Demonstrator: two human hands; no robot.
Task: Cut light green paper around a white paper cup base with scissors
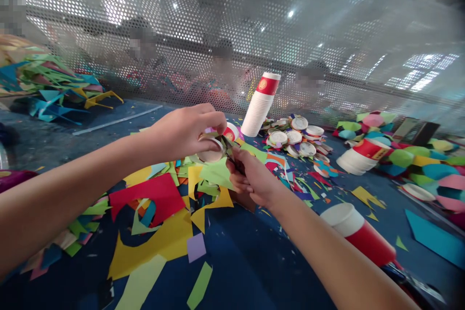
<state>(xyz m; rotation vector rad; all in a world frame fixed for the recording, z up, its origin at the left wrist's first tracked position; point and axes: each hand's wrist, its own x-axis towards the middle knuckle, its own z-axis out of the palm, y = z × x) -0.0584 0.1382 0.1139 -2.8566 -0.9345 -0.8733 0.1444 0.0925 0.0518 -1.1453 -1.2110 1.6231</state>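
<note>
My left hand (181, 128) pinches a round white paper cup bottom (210, 155) between thumb and fingers above the middle of the table. Dark-handled scissors (228, 147) are in my right hand (254, 177), its fingers wrapped round the grips. The blades lie against the right edge of the cup bottom; whether they are parted is hard to see. Beneath both hands lie cut sheets of coloured paper, among them a red sheet (160, 196) and a yellow sheet (160, 242) with rounded cut-outs.
A tall stack of paper cups (258, 111) stands behind my hands, beside a pile of cut cup bottoms (294, 135). Red and white cups (366, 235) lie at right. Coloured scraps cover much of the blue table (250, 261). A perforated metal panel (203, 24) runs along the back.
</note>
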